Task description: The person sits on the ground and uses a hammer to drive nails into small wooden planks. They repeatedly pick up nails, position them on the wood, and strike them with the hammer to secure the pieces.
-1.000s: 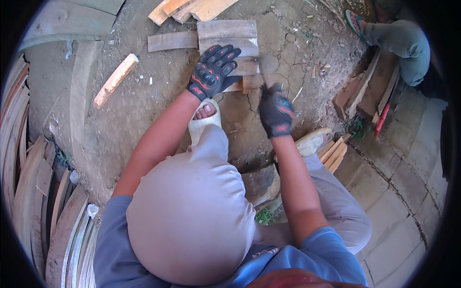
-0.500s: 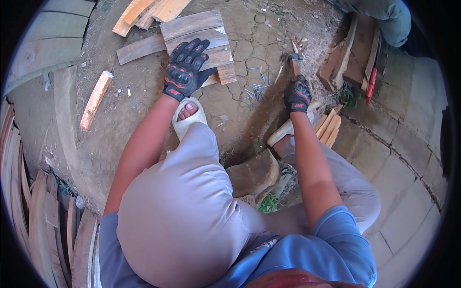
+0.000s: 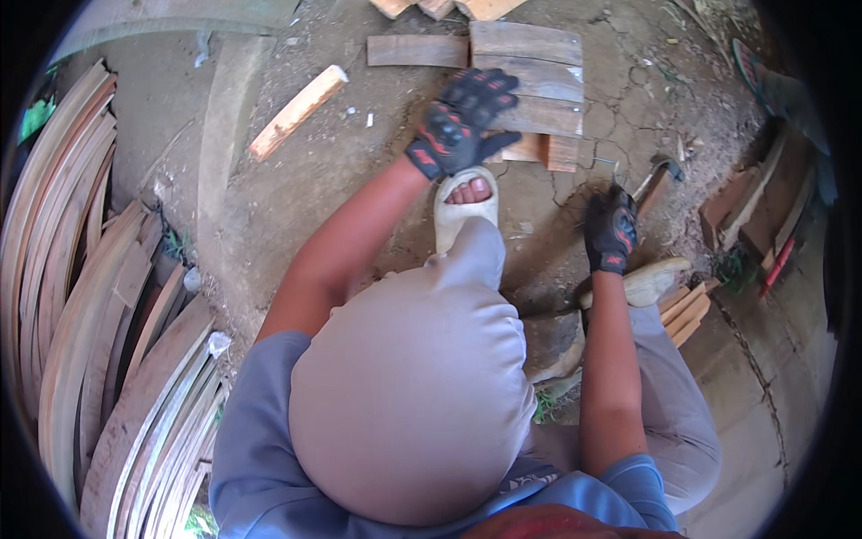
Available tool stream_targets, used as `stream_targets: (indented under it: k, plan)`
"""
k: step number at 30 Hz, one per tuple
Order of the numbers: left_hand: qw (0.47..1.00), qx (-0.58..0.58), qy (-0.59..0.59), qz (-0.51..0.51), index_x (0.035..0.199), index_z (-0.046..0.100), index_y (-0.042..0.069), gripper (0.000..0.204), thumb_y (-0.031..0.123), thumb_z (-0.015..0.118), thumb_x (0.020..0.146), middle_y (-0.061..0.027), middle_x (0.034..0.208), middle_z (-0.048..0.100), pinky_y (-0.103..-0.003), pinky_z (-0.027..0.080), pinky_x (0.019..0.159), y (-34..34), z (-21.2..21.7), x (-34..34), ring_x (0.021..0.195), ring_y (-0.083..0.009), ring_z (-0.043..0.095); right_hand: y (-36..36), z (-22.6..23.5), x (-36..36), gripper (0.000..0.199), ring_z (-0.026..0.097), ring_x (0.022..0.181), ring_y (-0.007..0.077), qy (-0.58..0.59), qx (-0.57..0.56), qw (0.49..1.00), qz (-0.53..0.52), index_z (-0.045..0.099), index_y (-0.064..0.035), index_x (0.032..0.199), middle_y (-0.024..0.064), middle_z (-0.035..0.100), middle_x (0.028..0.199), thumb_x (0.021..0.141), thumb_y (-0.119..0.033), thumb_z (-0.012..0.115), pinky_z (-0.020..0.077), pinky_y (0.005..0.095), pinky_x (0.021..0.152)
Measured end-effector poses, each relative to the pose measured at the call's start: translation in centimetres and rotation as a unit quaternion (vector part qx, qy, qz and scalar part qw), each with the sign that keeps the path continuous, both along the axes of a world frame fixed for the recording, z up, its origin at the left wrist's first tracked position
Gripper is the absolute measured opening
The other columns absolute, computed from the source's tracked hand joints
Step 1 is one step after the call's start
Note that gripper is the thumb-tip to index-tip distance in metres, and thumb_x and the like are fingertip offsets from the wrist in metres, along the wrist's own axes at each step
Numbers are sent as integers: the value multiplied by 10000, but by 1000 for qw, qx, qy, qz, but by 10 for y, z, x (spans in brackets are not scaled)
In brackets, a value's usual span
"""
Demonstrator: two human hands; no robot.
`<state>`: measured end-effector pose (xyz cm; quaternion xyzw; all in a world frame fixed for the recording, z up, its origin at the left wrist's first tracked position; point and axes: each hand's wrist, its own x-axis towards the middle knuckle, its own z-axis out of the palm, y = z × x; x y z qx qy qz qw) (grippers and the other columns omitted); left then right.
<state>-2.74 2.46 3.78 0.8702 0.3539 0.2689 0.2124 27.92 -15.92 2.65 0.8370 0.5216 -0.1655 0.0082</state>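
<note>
My left hand (image 3: 462,124), in a black glove with red marks, lies with fingers spread at the left edge of a panel of weathered wooden boards (image 3: 539,85). Under the panel's near edge are lighter wood pieces (image 3: 562,153), and a short board (image 3: 417,51) extends from its left side. My right hand (image 3: 611,232), in a matching glove, is low over the dirt where the loose nails lie. Its fingers point down and are mostly hidden, so any grip cannot be seen. One nail (image 3: 607,163) shows just beyond it. A hammer (image 3: 658,184) lies at its right.
A light wood offcut (image 3: 298,112) lies on the ground at left. Stacks of curved planks (image 3: 99,305) fill the far left. Cut wood sticks (image 3: 687,313) sit by my right sandal (image 3: 648,280). Boards (image 3: 754,202) and a red tool (image 3: 778,267) are at right, near another person's leg (image 3: 799,103).
My view has swung left, shifting the scene rightward. My right hand has moved from beside the hammer to the nails, covering most of them. My left hand stays on the boards.
</note>
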Motion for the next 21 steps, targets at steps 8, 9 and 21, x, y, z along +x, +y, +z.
stream_targets:
  k: [8,9,21]
  plan:
    - [965,58,190,169,1427,642,77,550,343,790,970,-167,1430,677,-516,460,1176,32,-16,-173,1344,-392,618,-39,-8,34,422,674,1230,440,47,-15,997,-61,723,-31,1302,247,726,1288,1023,-342,667,531,519,1063]
    - [964,86,206,142,1473,616,86,593,366,778,976,-167,1462,659,-518,441,1194,40,-16,-164,1373,-390,599,-43,-11,45,403,682,1214,440,59,-8,996,-74,731,-35,1282,248,729,1276,1024,-337,661,538,522,1048]
    - [940,3,330,93,1539,582,172,682,418,794,938,-145,1498,633,-520,453,1187,99,-58,-116,1384,-386,588,-36,-3,82,435,715,1216,397,115,-67,986,-102,724,-107,1294,199,761,1268,992,-419,704,545,490,1059]
